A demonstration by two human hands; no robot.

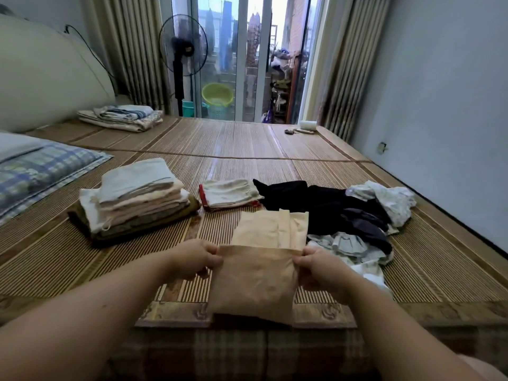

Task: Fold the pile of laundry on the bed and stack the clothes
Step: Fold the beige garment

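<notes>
While you fold: left hand (196, 257) and right hand (316, 266) pinch upper corners of the tan garment (255, 284).
Risk: uneven pull skews it toward the unfolded pile (343, 213), 2 o'clock.

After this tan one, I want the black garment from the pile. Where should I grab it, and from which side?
Once the tan garment is down, pinch the black garment at its tapered left tip, reaching from the left. That end lies free on the mat, while its right side bunches against the white patterned garment.
</notes>
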